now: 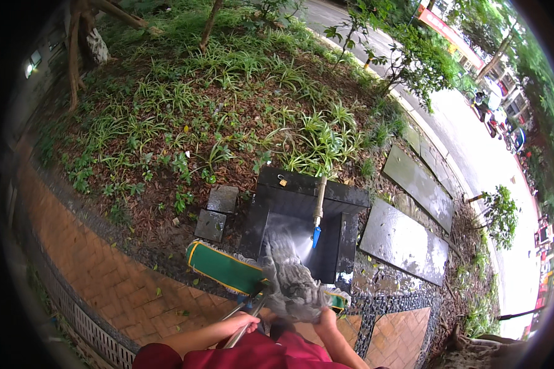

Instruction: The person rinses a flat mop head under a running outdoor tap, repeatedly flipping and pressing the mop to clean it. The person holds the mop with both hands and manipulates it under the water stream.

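Note:
A dust mop with a wide green pad [224, 267] edged in yellow and fringed in grey lies across the front of a black stone sink [258, 224]. My left hand [243, 322] is closed around its metal pole [237, 336]. A wet, bunched mass of grey mop strands [292, 280] covers the middle of the pad and reaches into the sink. At its lower right edge, my right hand [326, 321] grips these strands, its fingers partly hidden. Water sprays beside the blue-handled tap [316, 236] above the sink.
A small padlock [282, 180] sits on the sink's back rim. Planted ground [166, 135] rises behind. Wet stone slabs [406, 243] lie to the right, with a road [468, 141] and parked scooters beyond. Brick paving [114, 270] runs along the left, beside a drain grate [92, 326].

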A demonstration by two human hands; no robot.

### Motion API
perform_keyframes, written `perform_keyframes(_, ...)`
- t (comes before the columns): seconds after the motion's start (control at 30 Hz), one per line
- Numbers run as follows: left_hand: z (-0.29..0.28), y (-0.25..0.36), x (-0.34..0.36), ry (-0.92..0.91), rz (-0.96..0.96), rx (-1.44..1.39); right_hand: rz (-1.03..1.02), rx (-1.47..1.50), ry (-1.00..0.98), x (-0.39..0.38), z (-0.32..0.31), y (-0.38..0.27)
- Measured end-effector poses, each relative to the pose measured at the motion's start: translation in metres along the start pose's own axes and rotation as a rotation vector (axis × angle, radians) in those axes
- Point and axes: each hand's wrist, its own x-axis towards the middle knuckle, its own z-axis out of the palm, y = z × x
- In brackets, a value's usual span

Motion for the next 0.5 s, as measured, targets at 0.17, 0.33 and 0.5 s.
perform_keyframes(0.17,0.025,0.001,-0.028,-0.061,-0.052,0.197,-0.12,0.005,-0.071,-0.049,-0.012,-0.083)
perform_keyframes(0.33,0.034,0.013,-0.058,-0.05,0.113,0.873,-0.145,-0.011,-0.1,-0.064,-0.009,-0.109)
perform_keyframes(0.5,0.063,0.056,-0.076,0.378,0.97,1.385,-0.184,-0.115,-0.225,-0.085,0.057,-0.097)
